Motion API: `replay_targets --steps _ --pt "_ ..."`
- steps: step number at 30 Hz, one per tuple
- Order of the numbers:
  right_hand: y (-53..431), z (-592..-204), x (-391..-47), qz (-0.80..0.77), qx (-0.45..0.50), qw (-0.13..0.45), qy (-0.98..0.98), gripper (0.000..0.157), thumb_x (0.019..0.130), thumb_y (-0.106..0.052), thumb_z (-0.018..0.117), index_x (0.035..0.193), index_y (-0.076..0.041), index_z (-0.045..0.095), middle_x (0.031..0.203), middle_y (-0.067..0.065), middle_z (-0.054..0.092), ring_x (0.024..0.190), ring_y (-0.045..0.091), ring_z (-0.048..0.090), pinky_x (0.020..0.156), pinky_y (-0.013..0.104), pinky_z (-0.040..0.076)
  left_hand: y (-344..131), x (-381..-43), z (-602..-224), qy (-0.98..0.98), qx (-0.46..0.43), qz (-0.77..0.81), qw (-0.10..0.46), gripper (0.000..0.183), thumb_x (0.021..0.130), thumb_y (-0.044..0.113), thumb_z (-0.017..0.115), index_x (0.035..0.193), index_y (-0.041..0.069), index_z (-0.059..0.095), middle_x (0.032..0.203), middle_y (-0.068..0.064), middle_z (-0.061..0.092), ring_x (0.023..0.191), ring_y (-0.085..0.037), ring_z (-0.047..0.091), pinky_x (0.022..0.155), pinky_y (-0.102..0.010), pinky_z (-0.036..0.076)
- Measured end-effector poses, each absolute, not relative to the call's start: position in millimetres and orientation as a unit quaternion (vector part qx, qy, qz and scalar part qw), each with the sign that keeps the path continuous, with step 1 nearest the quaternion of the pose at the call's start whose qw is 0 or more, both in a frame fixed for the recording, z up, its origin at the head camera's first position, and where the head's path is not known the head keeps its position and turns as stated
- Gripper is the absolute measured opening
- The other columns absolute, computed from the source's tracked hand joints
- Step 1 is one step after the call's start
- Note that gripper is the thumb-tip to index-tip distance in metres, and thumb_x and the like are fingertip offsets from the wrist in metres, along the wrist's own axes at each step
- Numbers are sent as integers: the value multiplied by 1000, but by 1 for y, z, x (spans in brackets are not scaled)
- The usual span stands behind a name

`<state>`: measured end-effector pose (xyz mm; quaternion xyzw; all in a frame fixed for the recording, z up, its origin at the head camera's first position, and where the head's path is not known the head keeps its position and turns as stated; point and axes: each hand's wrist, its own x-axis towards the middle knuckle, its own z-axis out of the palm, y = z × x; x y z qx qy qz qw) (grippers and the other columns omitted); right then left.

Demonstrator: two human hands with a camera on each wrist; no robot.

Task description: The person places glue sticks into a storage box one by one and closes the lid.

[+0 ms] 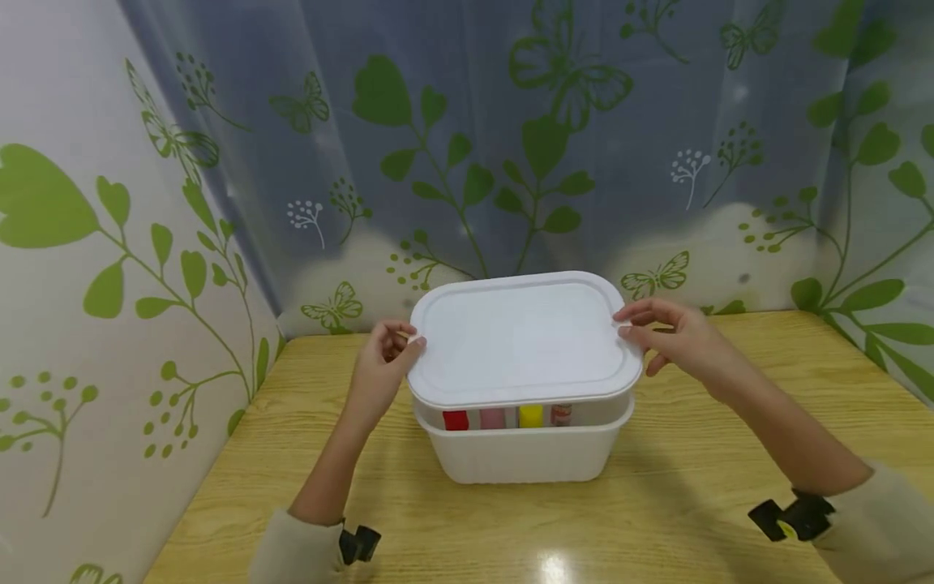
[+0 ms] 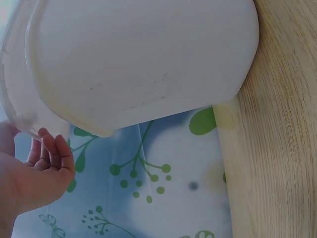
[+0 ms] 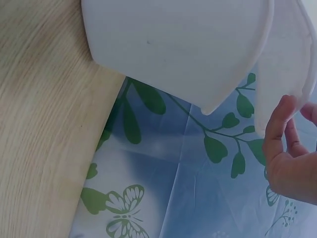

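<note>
A white oval-cornered lid (image 1: 521, 341) is held above a white plastic storage box (image 1: 521, 456) in the head view. My left hand (image 1: 381, 365) pinches the lid's left end between thumb and fingers, and my right hand (image 1: 679, 337) grips its right end the same way. Through the gap at the front, a red item (image 1: 456, 420), a pink item (image 1: 492, 418) and a yellow item (image 1: 530, 416) show inside the box; the lid hides the rest. Both wrist views show the lid (image 2: 17, 74) apart from the box rim, with the left fingers (image 2: 63, 153) and right fingers (image 3: 277, 124) at its edge.
The box stands on a light wood-grain table (image 1: 292, 478). Behind it hangs a blue and white curtain (image 1: 467, 162) with green leaves and butterflies. A similarly printed white wall covering (image 1: 73, 324) borders the table's left side. Each sleeve carries a black wrist device (image 1: 795, 517).
</note>
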<state>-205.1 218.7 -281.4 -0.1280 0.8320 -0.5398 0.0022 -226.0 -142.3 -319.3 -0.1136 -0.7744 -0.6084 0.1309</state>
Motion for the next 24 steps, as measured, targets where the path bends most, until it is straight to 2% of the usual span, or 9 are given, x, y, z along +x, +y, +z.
replay_targets --steps 5,12,17,24 --pt "216 -289 -202 -499 -131 5 857 39 89 -25 63 118 -2 51 107 18 47 70 21 55 51 34 49 -145 -224 -321 -816 -103 -557 113 26 85 19 66 103 6 52 80 -9 50 66 -18 45 54 -23 41" --pt "208 -299 -199 -393 -159 -28 905 37 88 -32 62 116 -9 52 97 14 54 59 21 53 47 33 48 -146 -221 -323 -856 -104 -495 109 26 83 17 69 100 8 53 78 -7 48 65 -18 44 52 -25 39" --pt "205 -307 -199 -338 -179 -60 922 40 87 -38 62 114 -10 54 89 8 55 57 18 51 47 32 46 -146 -219 -324 -871 -103 -472 87 26 83 19 68 100 10 51 75 -6 47 63 -18 44 50 -27 39" --pt "202 -312 -197 -278 -186 -92 938 38 89 -37 60 114 -9 57 84 4 52 55 14 47 45 30 41 -146 -218 -325 -891 -107 -436 66 24 87 20 64 103 9 50 74 -6 46 60 -18 43 50 -28 39"
